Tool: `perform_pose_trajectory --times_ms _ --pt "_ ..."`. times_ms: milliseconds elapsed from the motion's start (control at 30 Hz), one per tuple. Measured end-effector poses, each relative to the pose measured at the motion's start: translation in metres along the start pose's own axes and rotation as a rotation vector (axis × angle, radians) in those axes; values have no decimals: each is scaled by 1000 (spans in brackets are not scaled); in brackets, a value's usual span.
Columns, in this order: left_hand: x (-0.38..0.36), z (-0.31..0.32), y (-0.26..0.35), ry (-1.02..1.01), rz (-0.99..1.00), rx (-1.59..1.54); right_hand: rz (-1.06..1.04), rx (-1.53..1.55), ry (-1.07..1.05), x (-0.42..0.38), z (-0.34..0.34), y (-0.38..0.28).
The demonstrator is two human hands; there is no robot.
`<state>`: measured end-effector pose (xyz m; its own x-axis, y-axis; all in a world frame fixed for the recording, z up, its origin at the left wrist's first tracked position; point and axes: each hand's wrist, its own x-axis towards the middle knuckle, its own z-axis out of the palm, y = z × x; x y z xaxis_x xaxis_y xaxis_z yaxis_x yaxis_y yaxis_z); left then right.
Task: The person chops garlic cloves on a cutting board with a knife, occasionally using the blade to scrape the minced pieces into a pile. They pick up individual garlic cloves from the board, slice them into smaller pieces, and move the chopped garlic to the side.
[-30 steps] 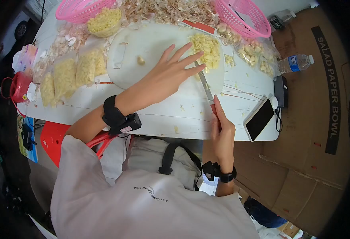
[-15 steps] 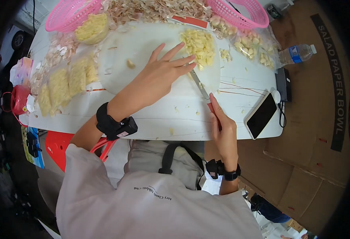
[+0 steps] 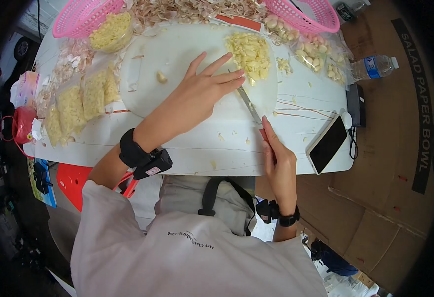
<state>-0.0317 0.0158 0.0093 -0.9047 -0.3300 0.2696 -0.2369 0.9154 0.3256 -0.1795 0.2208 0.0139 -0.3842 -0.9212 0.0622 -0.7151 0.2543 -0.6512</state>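
My right hand [image 3: 279, 157] is wrapped round the red handle of a knife [image 3: 249, 105], whose blade points up and left over the edge of a white cutting board [image 3: 150, 101]. My left hand [image 3: 208, 85] reaches over the board with its fingers spread. Its fingertips are right at the knife's tip, which is partly hidden beneath them. Just beyond these fingers lies a pile of chopped garlic [image 3: 250, 55]. A single garlic clove [image 3: 161, 77] rests farther left on the board.
Bags of chopped garlic [image 3: 70, 105] lie on the left, with garlic skins [image 3: 192, 10] heaped at the back. Pink baskets [image 3: 89, 19] stand at the far corners. On the right are bagged peeled cloves [image 3: 312, 55], a water bottle [image 3: 373, 67] and a phone [image 3: 327, 144].
The view has shifted slightly. Both hands and the knife keep nearly the same pose, with the left fingertips still at the blade's tip.
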Motion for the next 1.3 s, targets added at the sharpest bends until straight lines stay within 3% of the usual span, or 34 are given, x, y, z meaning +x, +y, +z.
perform_pose_trajectory --times_ms 200,1133,1300 --pt "2 -1 2 4 10 37 -74 57 72 1 3 2" --pt "3 6 -1 -9 6 -11 -11 -53 25 -1 2 -1" --pt "6 2 2 44 24 -41 4 81 63 -2 1 -1"
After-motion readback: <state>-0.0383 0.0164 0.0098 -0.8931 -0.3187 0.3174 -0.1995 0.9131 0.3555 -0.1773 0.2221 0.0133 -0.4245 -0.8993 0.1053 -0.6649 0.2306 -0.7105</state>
